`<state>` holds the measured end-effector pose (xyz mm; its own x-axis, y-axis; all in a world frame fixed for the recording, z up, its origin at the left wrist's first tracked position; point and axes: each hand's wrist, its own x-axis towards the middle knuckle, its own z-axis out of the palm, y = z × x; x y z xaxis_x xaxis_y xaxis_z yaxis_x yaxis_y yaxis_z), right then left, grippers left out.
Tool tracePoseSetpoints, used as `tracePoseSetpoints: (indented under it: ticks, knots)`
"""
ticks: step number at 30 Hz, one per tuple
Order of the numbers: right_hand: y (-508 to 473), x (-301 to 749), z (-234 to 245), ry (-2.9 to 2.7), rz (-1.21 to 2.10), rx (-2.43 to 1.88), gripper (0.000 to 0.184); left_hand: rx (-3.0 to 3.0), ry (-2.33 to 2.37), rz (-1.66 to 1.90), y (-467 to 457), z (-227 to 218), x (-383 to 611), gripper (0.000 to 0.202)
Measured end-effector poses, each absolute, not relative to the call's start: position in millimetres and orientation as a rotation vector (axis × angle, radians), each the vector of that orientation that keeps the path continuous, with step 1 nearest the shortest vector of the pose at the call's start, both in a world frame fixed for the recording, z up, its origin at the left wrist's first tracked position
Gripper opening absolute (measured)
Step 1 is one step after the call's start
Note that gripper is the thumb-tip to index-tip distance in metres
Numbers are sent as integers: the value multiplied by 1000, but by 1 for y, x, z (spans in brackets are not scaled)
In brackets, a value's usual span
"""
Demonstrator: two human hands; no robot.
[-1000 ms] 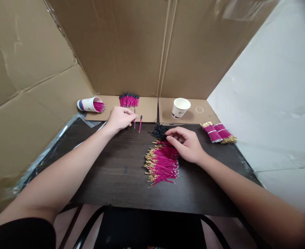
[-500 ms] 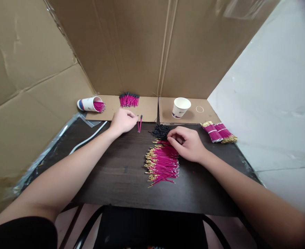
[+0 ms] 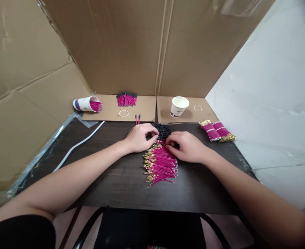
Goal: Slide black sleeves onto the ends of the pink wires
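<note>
My left hand (image 3: 142,137) is closed in a pinch at the left edge of a pile of small black sleeves (image 3: 163,131); whatever its fingertips hold is too small to make out. Across from it, my right hand (image 3: 185,146) pinches the end of a thin pink wire (image 3: 161,142), between the sleeves and the wire pile. Below both hands spreads a pile of pink wires (image 3: 162,164), gold tips to the left and silver tips to the right. Beyond my left hand lie two black-capped wires (image 3: 137,119), partly hidden by it.
A row of black-capped wires (image 3: 126,99) and a rubber band (image 3: 123,113) lie on cardboard. A tipped paper cup (image 3: 83,104) holds wires; another paper cup (image 3: 179,106) stands upright beside a second band (image 3: 198,108). Banded wire bundles (image 3: 217,130) lie right; a white cable (image 3: 77,143) left.
My left hand has moved right and nearer from the two capped wires to the black sleeves, uncovering the rubber band. My right hand stays almost in place.
</note>
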<state>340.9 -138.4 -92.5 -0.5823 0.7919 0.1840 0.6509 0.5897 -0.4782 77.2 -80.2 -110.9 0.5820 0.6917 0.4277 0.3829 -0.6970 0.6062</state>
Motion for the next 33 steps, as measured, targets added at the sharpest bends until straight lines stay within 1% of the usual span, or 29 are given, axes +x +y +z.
tracePoseSetpoints:
  ticks: [4, 8, 17, 22, 26, 33]
  knots:
    - [-139, 342, -92, -2468, 498, -1171, 9, 2366, 661, 864, -82, -109, 77, 16]
    - [-138, 345, -91, -2474, 492, -1185, 13, 2428, 592, 782, -82, -112, 76, 17]
    - [-138, 353, -85, -2567, 302, -1226, 14, 2450, 674, 695, -82, -113, 76, 17]
    - [-139, 354, -82, -2611, 298, -1219, 16, 2443, 689, 674, -83, -111, 77, 15]
    - [-141, 353, -79, -2598, 355, -1222, 12, 2387, 705, 746, -83, -111, 80, 15]
    - [-144, 348, -80, -2603, 393, -1260, 9, 2099, 889, 830, -84, -109, 82, 18]
